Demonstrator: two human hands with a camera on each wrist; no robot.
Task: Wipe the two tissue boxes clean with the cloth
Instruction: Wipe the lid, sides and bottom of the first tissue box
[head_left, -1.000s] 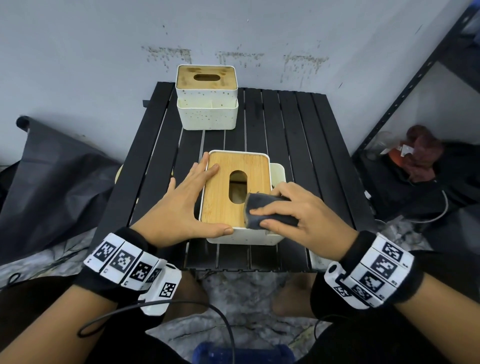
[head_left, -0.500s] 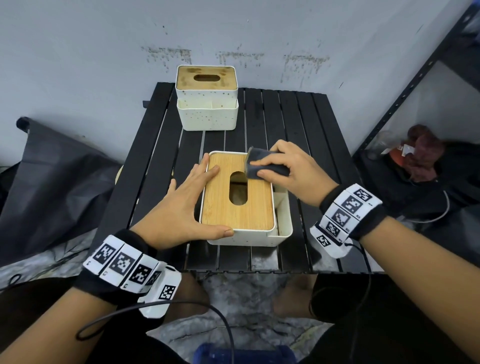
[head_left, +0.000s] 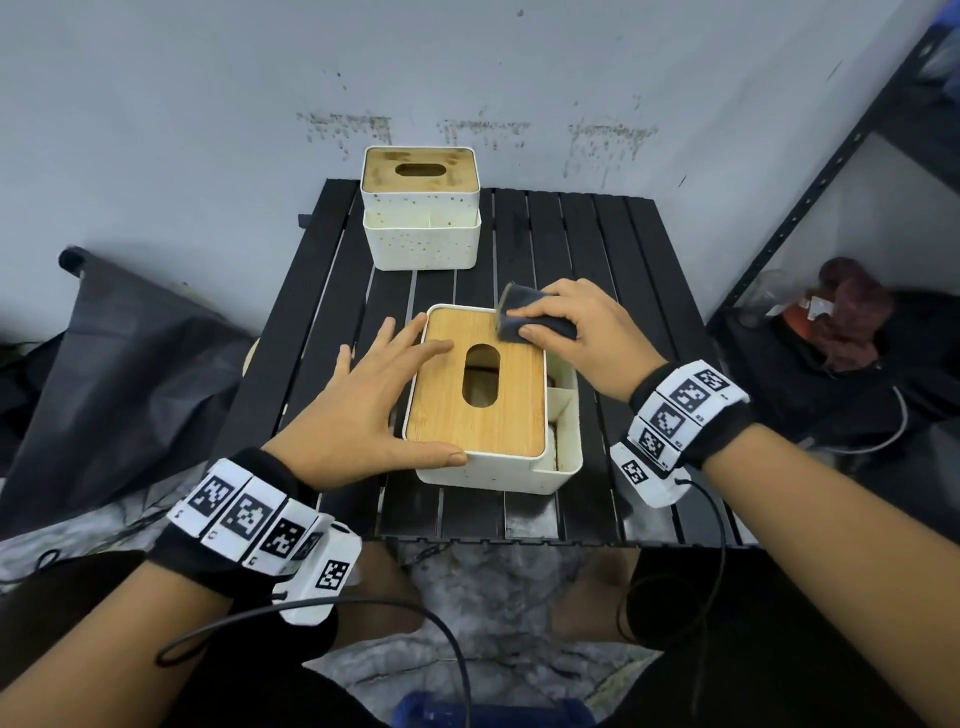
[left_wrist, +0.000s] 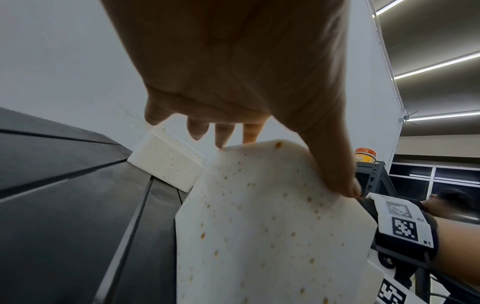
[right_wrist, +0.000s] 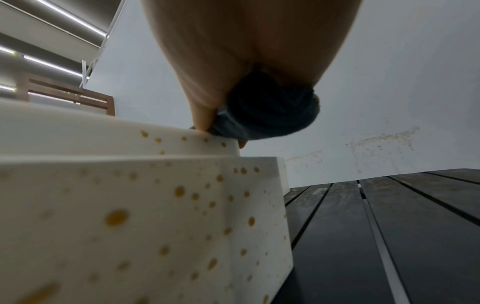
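While wiping goes on at the nearer box: task judged well short of halfway.
Nearer box: white plastic tissue box with a bamboo lid (head_left: 480, 400), on the black slatted table (head_left: 613, 291), close to the front edge; lid looks clean; amber spots on the white sides, plain in both wrist views.
Farther box: second white speckled tissue box with a stained bamboo lid (head_left: 420, 213), at the table's back edge, well apart from both hands; apparently untouched.
Cloth: folded dark grey cloth (head_left: 524, 317), pressed on the far right corner of the nearer lid.
Right hand (head_left: 582, 332): fingers and thumb curled round the cloth, gripping it.
Left hand (head_left: 363, 405): flat and spread, fingers straight, bracing the nearer box's left side and front rim; nothing gripped.
Left to do, as a judgement: sides of the nearer box, then all of the farther one.
Count: two tissue boxes, one cloth, two hands, one table.
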